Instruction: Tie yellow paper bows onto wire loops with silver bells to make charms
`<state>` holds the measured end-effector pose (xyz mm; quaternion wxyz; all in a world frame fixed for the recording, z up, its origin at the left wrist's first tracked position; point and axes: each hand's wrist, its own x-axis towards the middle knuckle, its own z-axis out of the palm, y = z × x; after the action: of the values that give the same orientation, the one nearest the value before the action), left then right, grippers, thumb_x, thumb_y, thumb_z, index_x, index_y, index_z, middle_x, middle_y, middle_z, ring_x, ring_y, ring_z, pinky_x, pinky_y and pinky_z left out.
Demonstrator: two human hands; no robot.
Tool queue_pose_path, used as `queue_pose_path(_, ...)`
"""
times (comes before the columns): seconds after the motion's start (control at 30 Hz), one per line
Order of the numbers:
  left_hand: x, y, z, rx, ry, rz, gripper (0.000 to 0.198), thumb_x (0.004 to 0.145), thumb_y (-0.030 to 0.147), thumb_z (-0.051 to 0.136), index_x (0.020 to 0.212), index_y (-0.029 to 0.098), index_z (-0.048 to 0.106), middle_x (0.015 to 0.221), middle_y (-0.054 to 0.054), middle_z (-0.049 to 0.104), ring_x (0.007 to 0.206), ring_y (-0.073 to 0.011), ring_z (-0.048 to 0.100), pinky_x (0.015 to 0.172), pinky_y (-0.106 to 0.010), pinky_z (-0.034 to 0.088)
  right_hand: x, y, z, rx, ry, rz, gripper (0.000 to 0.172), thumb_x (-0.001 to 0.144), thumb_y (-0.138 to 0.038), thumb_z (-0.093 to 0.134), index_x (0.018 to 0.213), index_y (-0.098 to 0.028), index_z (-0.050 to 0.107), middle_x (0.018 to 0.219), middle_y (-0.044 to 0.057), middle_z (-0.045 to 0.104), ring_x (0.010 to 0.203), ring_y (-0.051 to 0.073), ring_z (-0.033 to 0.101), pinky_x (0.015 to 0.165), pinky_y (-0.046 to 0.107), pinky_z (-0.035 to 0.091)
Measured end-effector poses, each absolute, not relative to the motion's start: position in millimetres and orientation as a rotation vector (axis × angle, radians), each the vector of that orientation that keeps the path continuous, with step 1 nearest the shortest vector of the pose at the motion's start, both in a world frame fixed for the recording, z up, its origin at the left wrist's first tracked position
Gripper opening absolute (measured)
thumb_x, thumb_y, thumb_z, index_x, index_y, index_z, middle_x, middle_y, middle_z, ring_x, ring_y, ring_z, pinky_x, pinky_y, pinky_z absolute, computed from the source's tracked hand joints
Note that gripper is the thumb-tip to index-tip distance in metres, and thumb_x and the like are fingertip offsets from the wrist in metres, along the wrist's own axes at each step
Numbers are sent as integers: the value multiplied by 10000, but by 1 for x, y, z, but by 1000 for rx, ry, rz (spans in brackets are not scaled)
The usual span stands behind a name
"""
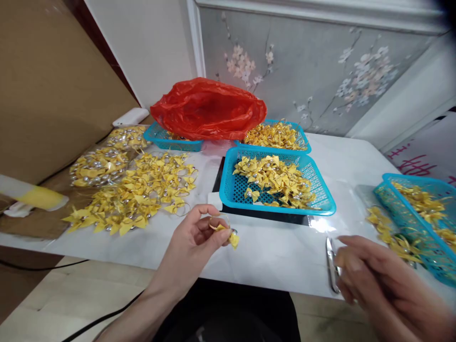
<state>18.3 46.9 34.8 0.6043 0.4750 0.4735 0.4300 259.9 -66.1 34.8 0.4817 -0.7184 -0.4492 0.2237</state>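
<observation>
My left hand (201,237) pinches a small yellow ribbon flower (233,239) with a silvery bead and a thin ring-like loop, held above the table's front edge. At the right, my right hand (370,270) is slightly blurred, its fingers curled inward; whether anything is in them is hidden. Close against those fingers lies a pair of metal snips (332,266) on the white table. A large heap of yellow flowers (135,194) spreads to the left of my left hand. Beyond it stands a blue basket (228,202) partly filled with similar flowers.
A red plastic bag (210,107) lies over two more blue baskets at the back. On the right, another blue basket (402,221) holds flowers, with loose ones (379,223) beside it. Bagged flowers (99,166) and a clear tube (39,194) are at the left.
</observation>
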Motion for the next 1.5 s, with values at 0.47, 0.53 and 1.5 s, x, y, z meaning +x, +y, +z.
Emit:
queue_pose_path(0.47, 40, 20, 62, 1325, 1141, 1102, 275, 790, 168, 710, 1004, 325, 636, 787, 34, 788, 687, -180, 768, 640, -218, 627, 271, -46, -13, -1622, -1398, 662, 177, 971, -268, 507, 1103, -230, 617, 931, 36, 679, 497, 85, 569, 469, 189, 506)
queue_pose_path(0.53, 43, 18, 62, 1358, 1184, 1070, 282, 785, 169, 706, 1011, 319, 630, 777, 32, 785, 655, -180, 761, 617, -221, 627, 266, -48, -3, -1580, -1412, 655, 151, 975, -250, 501, 1063, -246, 623, 842, 8, 656, 492, 87, 548, 444, 179, 470)
queue_pose_path(1.5, 45, 22, 51, 1508, 1045, 995, 417, 902, 59, 531, 1122, 404, 610, 915, 73, 687, 694, -72, 698, 683, -136, 592, 255, -31, -23, -1748, -1569, 220, 284, 977, -310, 438, 1046, -200, 690, 1123, 112, 668, 1025, 260, 642, 891, 414, 518)
